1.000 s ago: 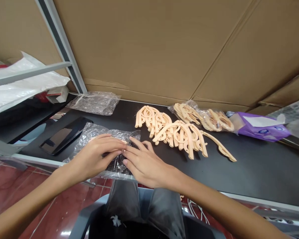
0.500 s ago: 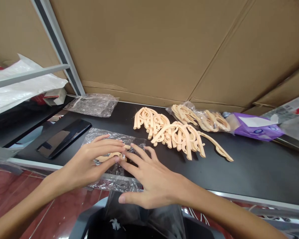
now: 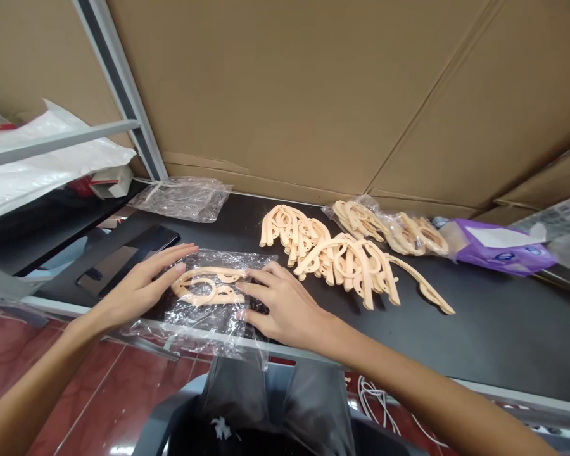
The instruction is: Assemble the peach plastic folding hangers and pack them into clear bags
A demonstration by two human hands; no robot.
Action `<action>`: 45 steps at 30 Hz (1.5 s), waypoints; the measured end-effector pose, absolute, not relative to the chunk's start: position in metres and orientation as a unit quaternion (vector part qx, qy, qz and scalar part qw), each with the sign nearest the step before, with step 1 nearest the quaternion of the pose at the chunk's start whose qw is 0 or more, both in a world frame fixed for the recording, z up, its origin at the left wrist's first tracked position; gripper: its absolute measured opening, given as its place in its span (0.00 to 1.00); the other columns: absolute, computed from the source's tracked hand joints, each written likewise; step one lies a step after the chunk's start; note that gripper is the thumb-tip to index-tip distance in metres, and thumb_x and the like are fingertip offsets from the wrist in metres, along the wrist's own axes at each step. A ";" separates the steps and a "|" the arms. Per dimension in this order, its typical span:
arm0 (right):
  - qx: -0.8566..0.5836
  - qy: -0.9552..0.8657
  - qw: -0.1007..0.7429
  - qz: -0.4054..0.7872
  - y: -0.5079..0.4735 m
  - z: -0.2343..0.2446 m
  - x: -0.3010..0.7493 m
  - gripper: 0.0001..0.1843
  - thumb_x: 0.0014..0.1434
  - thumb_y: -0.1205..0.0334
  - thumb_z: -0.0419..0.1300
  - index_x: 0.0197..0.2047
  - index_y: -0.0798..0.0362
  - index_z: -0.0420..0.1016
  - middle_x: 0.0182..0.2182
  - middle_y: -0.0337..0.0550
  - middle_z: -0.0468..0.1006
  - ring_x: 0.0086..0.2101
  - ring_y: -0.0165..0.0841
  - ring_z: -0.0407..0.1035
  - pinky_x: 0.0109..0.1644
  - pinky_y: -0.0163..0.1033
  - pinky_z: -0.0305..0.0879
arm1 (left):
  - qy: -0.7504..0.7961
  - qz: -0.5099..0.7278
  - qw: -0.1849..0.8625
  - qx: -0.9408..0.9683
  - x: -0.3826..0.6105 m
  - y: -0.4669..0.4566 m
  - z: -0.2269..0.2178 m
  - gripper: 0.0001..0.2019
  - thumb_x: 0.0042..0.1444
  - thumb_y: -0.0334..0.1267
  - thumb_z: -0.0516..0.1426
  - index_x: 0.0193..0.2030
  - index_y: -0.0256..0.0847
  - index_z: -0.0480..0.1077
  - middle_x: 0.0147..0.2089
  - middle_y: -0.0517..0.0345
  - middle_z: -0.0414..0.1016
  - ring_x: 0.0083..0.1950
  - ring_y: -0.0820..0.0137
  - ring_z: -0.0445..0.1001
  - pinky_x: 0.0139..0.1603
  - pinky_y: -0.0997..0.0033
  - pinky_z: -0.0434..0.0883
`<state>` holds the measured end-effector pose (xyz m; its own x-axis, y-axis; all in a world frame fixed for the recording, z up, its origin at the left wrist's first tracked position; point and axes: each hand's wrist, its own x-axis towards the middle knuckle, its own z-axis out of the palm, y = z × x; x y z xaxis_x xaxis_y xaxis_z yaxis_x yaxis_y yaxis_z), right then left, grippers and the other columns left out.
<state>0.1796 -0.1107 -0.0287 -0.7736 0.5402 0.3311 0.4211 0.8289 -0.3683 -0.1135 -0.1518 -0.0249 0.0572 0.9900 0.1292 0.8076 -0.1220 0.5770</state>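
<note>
A beige folding hanger (image 3: 204,297) lies folded at the front of the black table, within or under a crinkled clear plastic bag (image 3: 202,323); which of the two I cannot tell. My left hand (image 3: 145,282) rests at the bag's left side, fingers stretched out and thumb tip near the hanger. On the right, my right hand (image 3: 285,301) has its fingers spread over the bag's edge, touching the hanger's right end. Part of the bag hangs over the table's front edge.
Loose beige hangers (image 3: 342,263) are heaped right of my hands. Behind them lie bagged hangers (image 3: 399,231) and a purple tissue pack (image 3: 503,247). A dark phone (image 3: 128,256) lies at left, near another clear bag (image 3: 185,197). Cardboard (image 3: 289,95) walls the back.
My hands have moved apart, the left one to the left, uncovering the hanger and the plastic. The right hand has shifted up to the hanger's right end. The camera view has shifted slightly.
</note>
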 end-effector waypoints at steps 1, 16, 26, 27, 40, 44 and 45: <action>-0.261 -0.929 0.221 0.141 -0.108 -0.028 0.177 0.17 0.66 0.58 0.63 0.55 0.54 0.81 0.50 0.49 0.81 0.46 0.42 0.65 0.53 0.50 0.68 | 0.635 0.251 0.177 0.709 -0.113 -0.153 -0.025 0.33 0.65 0.64 0.49 0.68 0.46 0.68 0.72 0.51 0.66 0.75 0.53 0.61 0.76 0.46 0.55; -0.307 -0.929 0.183 0.095 -0.092 -0.027 0.142 0.15 0.72 0.58 0.56 0.50 0.54 0.82 0.53 0.48 0.82 0.47 0.41 0.67 0.51 0.49 0.63 | 0.593 0.204 0.134 0.767 -0.117 -0.153 -0.029 0.32 0.59 0.65 0.58 0.66 0.54 0.70 0.74 0.53 0.64 0.75 0.48 0.60 0.73 0.38 0.59; -0.421 -0.848 0.318 -0.045 -0.106 -0.013 0.271 0.12 0.67 0.59 0.59 0.47 0.54 0.82 0.42 0.50 0.84 0.45 0.44 0.73 0.53 0.53 0.67 | 0.588 0.201 0.106 0.776 -0.122 -0.153 -0.037 0.29 0.59 0.61 0.60 0.66 0.59 0.68 0.74 0.61 0.63 0.74 0.45 0.62 0.74 0.38 0.60; -0.452 -0.827 0.322 -0.090 -0.107 -0.015 0.290 0.13 0.66 0.58 0.60 0.47 0.54 0.82 0.42 0.51 0.84 0.45 0.45 0.73 0.52 0.55 0.67 | 0.588 0.201 0.106 0.776 -0.122 -0.153 -0.037 0.29 0.59 0.61 0.60 0.66 0.59 0.68 0.74 0.61 0.63 0.73 0.45 0.62 0.73 0.38 0.61; -0.693 -0.700 0.136 -0.106 -0.114 -0.059 0.443 0.25 0.68 0.47 0.49 0.53 0.54 0.80 0.49 0.52 0.82 0.46 0.53 0.71 0.50 0.57 0.69 | 0.628 0.166 0.130 0.749 -0.115 -0.145 -0.028 0.29 0.56 0.66 0.58 0.62 0.60 0.72 0.73 0.62 0.65 0.73 0.52 0.64 0.73 0.36 0.58; -0.706 -0.686 0.139 -0.109 -0.113 -0.058 0.473 0.23 0.67 0.54 0.49 0.51 0.54 0.81 0.48 0.52 0.83 0.45 0.53 0.71 0.50 0.57 0.69 | 0.626 0.139 0.107 0.760 -0.116 -0.146 -0.017 0.29 0.57 0.68 0.56 0.60 0.60 0.73 0.73 0.63 0.64 0.74 0.50 0.61 0.72 0.35 0.59; -0.715 -0.677 0.136 -0.109 -0.112 -0.057 0.481 0.23 0.68 0.55 0.48 0.51 0.54 0.81 0.49 0.53 0.82 0.46 0.53 0.71 0.50 0.57 0.69 | 0.626 0.137 0.095 0.762 -0.116 -0.147 -0.014 0.29 0.58 0.69 0.55 0.61 0.60 0.73 0.74 0.64 0.63 0.75 0.49 0.61 0.73 0.35 0.59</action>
<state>0.4813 -0.1124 -0.0574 0.0585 0.9386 0.3400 0.9979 -0.0451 -0.0471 -0.1164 -0.1470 -0.0142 0.1791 0.9797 0.0905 0.9274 -0.1988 0.3168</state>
